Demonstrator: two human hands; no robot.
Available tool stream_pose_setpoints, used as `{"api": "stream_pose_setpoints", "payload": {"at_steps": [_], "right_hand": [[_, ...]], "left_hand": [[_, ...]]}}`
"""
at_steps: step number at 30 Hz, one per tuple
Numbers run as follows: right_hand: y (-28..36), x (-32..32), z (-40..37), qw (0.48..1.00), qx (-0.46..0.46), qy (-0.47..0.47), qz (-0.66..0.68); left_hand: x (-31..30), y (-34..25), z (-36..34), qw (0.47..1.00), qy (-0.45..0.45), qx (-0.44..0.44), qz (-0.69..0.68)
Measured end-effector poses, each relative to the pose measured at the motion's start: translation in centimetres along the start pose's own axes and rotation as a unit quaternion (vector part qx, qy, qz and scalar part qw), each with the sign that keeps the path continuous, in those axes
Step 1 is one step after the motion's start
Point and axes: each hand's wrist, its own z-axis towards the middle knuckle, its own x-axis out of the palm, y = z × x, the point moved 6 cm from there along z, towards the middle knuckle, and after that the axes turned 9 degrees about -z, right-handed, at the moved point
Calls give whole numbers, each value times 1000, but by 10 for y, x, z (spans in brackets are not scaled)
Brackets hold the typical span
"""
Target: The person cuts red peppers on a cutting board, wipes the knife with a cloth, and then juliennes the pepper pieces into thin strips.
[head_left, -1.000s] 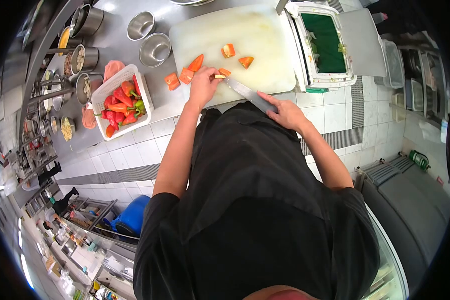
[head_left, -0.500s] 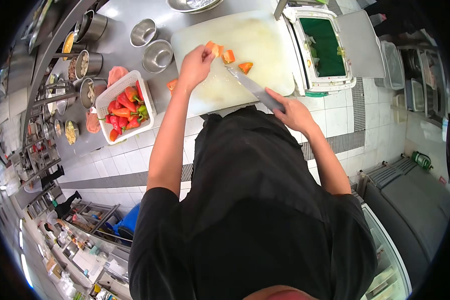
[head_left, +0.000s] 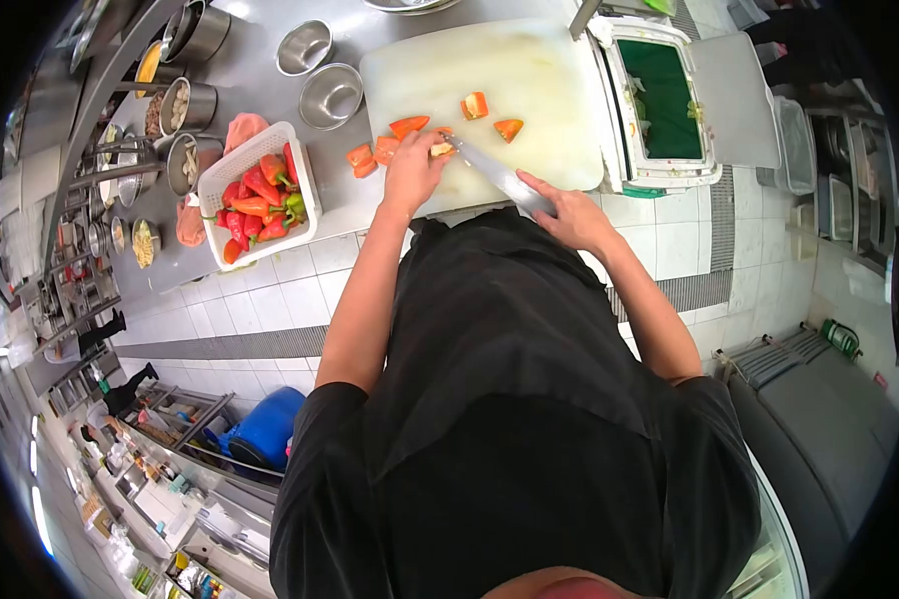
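Observation:
A large knife (head_left: 499,178) lies in the grip of my right hand (head_left: 574,218), its blade pointing up and left over the white cutting board (head_left: 559,70). My left hand (head_left: 415,175) is closed on a pepper piece (head_left: 441,150) near the knife tip. Two orange pepper pieces sit farther up the board, one (head_left: 474,105) beside the other (head_left: 508,130). Left of my left hand are red-orange pieces (head_left: 410,126), some of them (head_left: 361,158) off the board's left edge on the steel counter.
A white basket (head_left: 310,190) of whole peppers stands left on the steel counter (head_left: 255,40), below two steel bowls (head_left: 332,97) (head_left: 305,48). Pots line the far left. An open bin (head_left: 659,100) with green lining adjoins the board's right side. A blue barrel (head_left: 270,429) is lower left.
My left hand has moved down and closer to my body with a pepper piece. More red-orange pieces show at the board's left edge. The view has shifted slightly.

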Motion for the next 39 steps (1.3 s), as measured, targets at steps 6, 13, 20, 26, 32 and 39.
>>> {"api": "stream_pose_setpoints", "payload": {"at_steps": [6, 13, 20, 26, 32, 39], "right_hand": [[14, 0, 3, 998, 24, 33, -46], [35, -8, 10, 993, 23, 18, -116], [18, -26, -10, 997, 45, -25, -56], [23, -3, 3, 994, 28, 37, -94], [38, -15, -2, 998, 35, 33, -36], [-28, -24, -51, 990, 82, -19, -111]], "left_hand": [[-7, 22, -8, 992, -59, -79, -74], [-41, 3, -2, 967, -225, -70, -94], [2, 71, -10, 941, -65, -102, -315], [-7, 69, -23, 980, -103, -67, -157], [-68, -127, 45, 953, -148, 86, -251], [30, -47, 101, 968, 228, 103, -2]]}}
